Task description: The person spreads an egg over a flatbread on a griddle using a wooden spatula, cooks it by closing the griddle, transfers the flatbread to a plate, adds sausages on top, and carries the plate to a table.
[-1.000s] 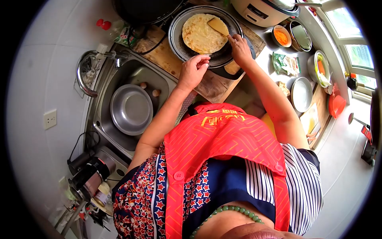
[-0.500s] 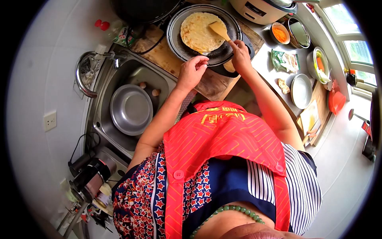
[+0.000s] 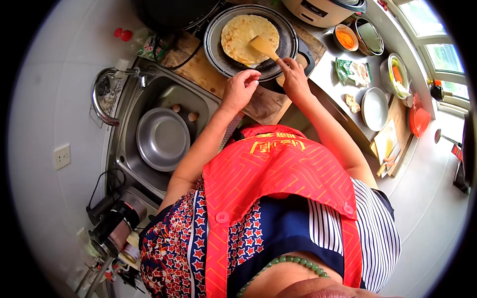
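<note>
A round, pale flatbread [image 3: 247, 36] with browned spots lies in the dark electric griddle [image 3: 218, 58]. My right hand [image 3: 296, 80] is closed around the handle of a wooden spatula [image 3: 263, 46], whose blade rests on the flatbread's near right part. At the near rim of the griddle is my left hand [image 3: 240, 90], its fingers curled together and nothing visible in them. A small whitish bit shows at the flatbread's near edge, beyond my left fingertips.
Left is a sink [image 3: 195, 99] holding a metal basin [image 3: 164, 139] and eggshells [image 3: 193, 116]. A rice cooker [image 3: 318, 12] stands behind the griddle. Rightward are a bowl of orange shreds [image 3: 346, 38], a green packet [image 3: 353, 72], a pale dish [image 3: 375, 108] and a vegetable basket [image 3: 396, 74].
The spatula blade has shifted over the flatbread, nearer to me and a little left, with my right hand following. My left hand stays by the rim. The view has tilted slightly.
</note>
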Available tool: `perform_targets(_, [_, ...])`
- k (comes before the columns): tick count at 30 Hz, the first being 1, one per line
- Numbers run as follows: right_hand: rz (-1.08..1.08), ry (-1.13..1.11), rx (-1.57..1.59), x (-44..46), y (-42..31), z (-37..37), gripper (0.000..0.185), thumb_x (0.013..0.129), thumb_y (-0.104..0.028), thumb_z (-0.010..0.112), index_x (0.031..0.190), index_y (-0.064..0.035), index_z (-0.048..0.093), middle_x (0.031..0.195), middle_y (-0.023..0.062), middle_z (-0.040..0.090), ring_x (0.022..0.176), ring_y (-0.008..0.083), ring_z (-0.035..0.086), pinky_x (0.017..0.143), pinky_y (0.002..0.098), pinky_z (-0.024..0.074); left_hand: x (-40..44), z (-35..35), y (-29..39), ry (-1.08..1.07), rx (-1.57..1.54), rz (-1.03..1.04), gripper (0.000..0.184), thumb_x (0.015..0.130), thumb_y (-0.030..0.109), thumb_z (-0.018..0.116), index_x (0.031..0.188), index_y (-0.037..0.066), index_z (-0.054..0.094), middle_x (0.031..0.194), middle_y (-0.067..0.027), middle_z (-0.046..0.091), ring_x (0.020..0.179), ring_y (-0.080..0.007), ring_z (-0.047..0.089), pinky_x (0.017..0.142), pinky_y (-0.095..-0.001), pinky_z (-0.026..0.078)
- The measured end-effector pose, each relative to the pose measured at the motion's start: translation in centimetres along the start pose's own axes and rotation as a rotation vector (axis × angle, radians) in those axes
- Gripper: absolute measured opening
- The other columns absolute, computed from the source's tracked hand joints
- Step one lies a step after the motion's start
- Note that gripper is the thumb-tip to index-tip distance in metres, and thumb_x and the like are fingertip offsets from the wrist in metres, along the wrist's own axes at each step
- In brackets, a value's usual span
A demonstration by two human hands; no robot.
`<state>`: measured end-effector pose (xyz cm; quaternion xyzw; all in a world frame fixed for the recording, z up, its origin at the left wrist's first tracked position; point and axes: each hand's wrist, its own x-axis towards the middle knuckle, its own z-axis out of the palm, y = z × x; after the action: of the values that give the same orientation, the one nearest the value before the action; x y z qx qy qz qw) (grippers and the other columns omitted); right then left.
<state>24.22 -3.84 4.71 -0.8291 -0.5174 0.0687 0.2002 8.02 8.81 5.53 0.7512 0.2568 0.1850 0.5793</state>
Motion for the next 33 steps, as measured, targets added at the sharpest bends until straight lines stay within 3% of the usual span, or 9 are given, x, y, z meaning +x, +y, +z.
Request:
perform_targets(5, [-0.031, -0.068, -0.01, -2.5, 0.9, 0.7, 0.05, 0.075, 0.008, 0.049, 0.124, -0.0032, 0.054, 0.119, 0.0158, 0.053, 0.104, 0.0348, 0.051, 0.091, 0.0389, 0.0441, 0.0, 0.2, 0.0, -0.024, -0.034, -0.018, 0.021, 0.084, 0.001, 0.06, 0.104, 0.002, 0.065, 0.092, -0.0048, 0.068, 0.085, -0.0111, 0.064, 0.076, -0.0246, 0.051])
perform_targets(8, [-0.027, -0.052, 0.274, -2.6, 1.2, -0.8, 0.044, 0.079, 0.008, 0.047, 0.121, -0.0026, 0.057, 0.113, 0.0173, 0.056, 0.1, 0.0325, 0.057, 0.086, 0.0379, 0.0476, -0.5, 0.0, -0.6, -0.012, -0.037, -0.032, 0.021, 0.083, 0.001, 0.06, 0.104, 0.002, 0.065, 0.092, -0.0047, 0.068, 0.085, -0.011, 0.064, 0.076, -0.0246, 0.051])
perform_targets(10, [0.254, -0.085, 0.505, -1.2, 1.1, -1.5, 0.039, 0.085, 0.002, 0.048, 0.122, -0.004, 0.057, 0.096, 0.0161, 0.064, 0.075, 0.0265, 0.064, 0.07, 0.0328, 0.0508, -0.7, -0.1, -1.1, -0.01, -0.038, -0.045, 0.021, 0.083, 0.001, 0.06, 0.104, 0.002, 0.065, 0.092, -0.0047, 0.068, 0.085, -0.0109, 0.064, 0.077, -0.0246, 0.051])
perform_targets(12, [0.465, -0.184, 0.706, 0.9, 1.1, -2.0, 0.039, 0.088, -0.003, 0.05, 0.126, -0.0057, 0.055, 0.093, 0.0163, 0.066, 0.07, 0.0238, 0.062, 0.067, 0.0317, 0.0496, -0.8, -0.3, -1.2, -0.002, -0.041, -0.059, 0.021, 0.083, 0.001, 0.06, 0.104, 0.002, 0.065, 0.092, -0.0046, 0.068, 0.084, -0.0108, 0.064, 0.077, -0.0246, 0.051])
perform_targets(15, [0.396, -0.078, 0.802, 3.6, 1.9, 0.4, 0.037, 0.089, -0.01, 0.053, 0.126, -0.0079, 0.057, 0.091, 0.0187, 0.066, 0.067, 0.0229, 0.06, 0.066, 0.0318, 0.0491, -0.8, -0.4, -0.7, 0.0, -0.041, -0.069, 0.021, 0.083, 0.001, 0.06, 0.104, 0.002, 0.064, 0.092, -0.0048, 0.068, 0.084, -0.0112, 0.064, 0.076, -0.0248, 0.051])
perform_targets(22, [-0.075, 0.116, 0.381, 10.4, 1.6, 5.4, 0.033, 0.081, -0.008, 0.057, 0.113, -0.0101, 0.065, 0.094, 0.0245, 0.064, 0.088, 0.0385, 0.063, 0.076, 0.0411, 0.0509, -1.2, -1.1, -0.1, 0.044, 0.009, -0.05, 0.021, 0.08, 0.001, 0.061, 0.1, 0.002, 0.064, 0.091, -0.0095, 0.067, 0.081, -0.0175, 0.066, 0.072, -0.0277, 0.052])
perform_targets(27, [0.056, -0.066, 0.272, 8.1, 2.0, 4.6, 0.034, 0.081, -0.004, 0.055, 0.114, -0.0087, 0.064, 0.093, 0.0251, 0.064, 0.089, 0.0408, 0.062, 0.077, 0.0436, 0.0506, -1.9, -2.2, -1.5, 0.05, -0.009, -0.096, 0.021, 0.082, 0.0, 0.059, 0.103, 0.001, 0.064, 0.094, -0.0067, 0.067, 0.086, -0.0135, 0.064, 0.076, -0.0256, 0.05])
perform_targets(31, [0.09, -0.055, 0.382, 6.1, 1.6, 2.1, 0.034, 0.082, -0.001, 0.052, 0.114, -0.0074, 0.063, 0.095, 0.024, 0.063, 0.091, 0.0408, 0.06, 0.077, 0.0453, 0.0486, -2.0, -3.2, -2.0, 0.064, 0.003, -0.112, 0.022, 0.082, 0.0, 0.06, 0.103, 0.001, 0.064, 0.095, -0.0064, 0.066, 0.086, -0.0138, 0.064, 0.076, -0.0254, 0.05])
perform_targets(33, [0.063, 0.082, 0.285, 6.1, 1.3, 1.0, 0.037, 0.082, 0.002, 0.05, 0.116, -0.0075, 0.06, 0.096, 0.0217, 0.062, 0.09, 0.0413, 0.059, 0.075, 0.0457, 0.0478, -1.4, -3.7, -1.5, 0.065, 0.042, -0.091, 0.022, 0.08, 0.001, 0.061, 0.101, 0.001, 0.064, 0.095, -0.0095, 0.066, 0.086, -0.0189, 0.064, 0.077, -0.0289, 0.051])
